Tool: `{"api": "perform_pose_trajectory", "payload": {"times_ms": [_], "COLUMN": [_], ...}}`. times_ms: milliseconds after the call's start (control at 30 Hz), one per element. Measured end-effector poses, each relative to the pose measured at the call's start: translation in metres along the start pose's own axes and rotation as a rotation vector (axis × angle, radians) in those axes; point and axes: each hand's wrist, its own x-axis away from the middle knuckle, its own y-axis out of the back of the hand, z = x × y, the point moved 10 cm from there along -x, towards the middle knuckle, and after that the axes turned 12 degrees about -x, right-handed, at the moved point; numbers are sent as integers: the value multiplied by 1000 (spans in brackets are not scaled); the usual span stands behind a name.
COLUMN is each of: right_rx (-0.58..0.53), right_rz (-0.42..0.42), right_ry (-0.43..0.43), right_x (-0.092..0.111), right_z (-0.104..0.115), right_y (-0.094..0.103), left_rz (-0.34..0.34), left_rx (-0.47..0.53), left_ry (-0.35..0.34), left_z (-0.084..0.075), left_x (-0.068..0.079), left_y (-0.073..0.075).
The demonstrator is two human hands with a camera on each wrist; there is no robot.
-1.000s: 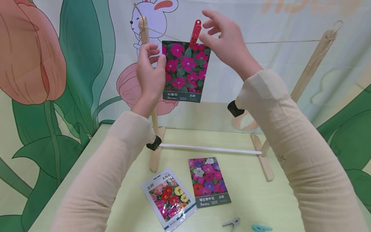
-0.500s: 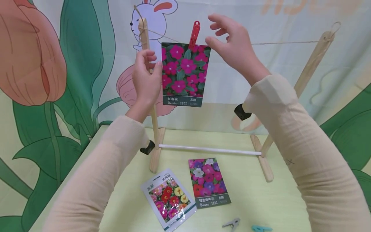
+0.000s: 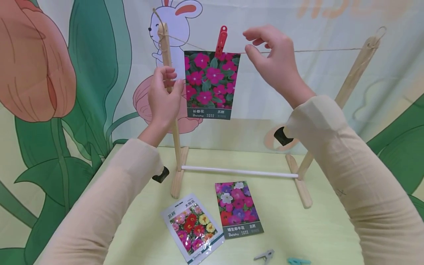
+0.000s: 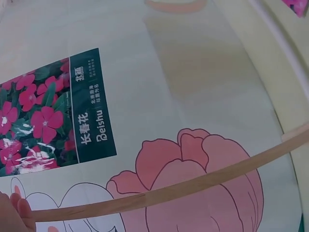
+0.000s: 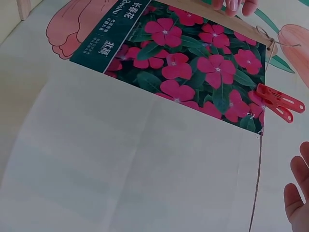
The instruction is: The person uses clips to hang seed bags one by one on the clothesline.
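A seed packet (image 3: 212,82) with bright pink flowers hangs from the twine (image 3: 322,50), held at its top edge by a red clothes peg (image 3: 221,40). My left hand (image 3: 163,99) is just left of the packet, apart from it, its fingers loosely bent and holding nothing. To the right of the peg, my right hand (image 3: 279,60) hovers by the twine with relaxed fingers. In the right wrist view the peg (image 5: 280,102) bites the packet's edge, and fingertips of the right hand (image 5: 300,188) show clear of it.
Two more seed packets, one white-bordered (image 3: 193,228) and one dark-edged (image 3: 239,208), lie on the table (image 3: 281,217). A grey peg (image 3: 265,255) and a teal peg (image 3: 299,261) lie at the front. Wooden posts (image 3: 356,73) and a white rod (image 3: 240,170) form the stand.
Both hands have moved away from the hanging packet: the left down and to the left, the right to the right and down. The packet stays on the twine under the red peg.
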Motion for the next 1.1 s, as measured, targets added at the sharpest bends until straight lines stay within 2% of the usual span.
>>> {"api": "perform_pose_trajectory", "payload": {"times_ms": [367, 667, 1100], "right_rx": [-20, 1, 10], "right_rz": [19, 96, 216], "right_ry": [40, 36, 15], "right_x": [11, 22, 39], "right_z": [-3, -6, -18], "right_y": [0, -8, -18], "left_rz": [4, 13, 70], "left_rx": [-27, -57, -83], "left_ry": [-20, -34, -53], "left_z": [8, 14, 23], "left_x": [3, 7, 15], "left_y": [2, 2, -3]}}
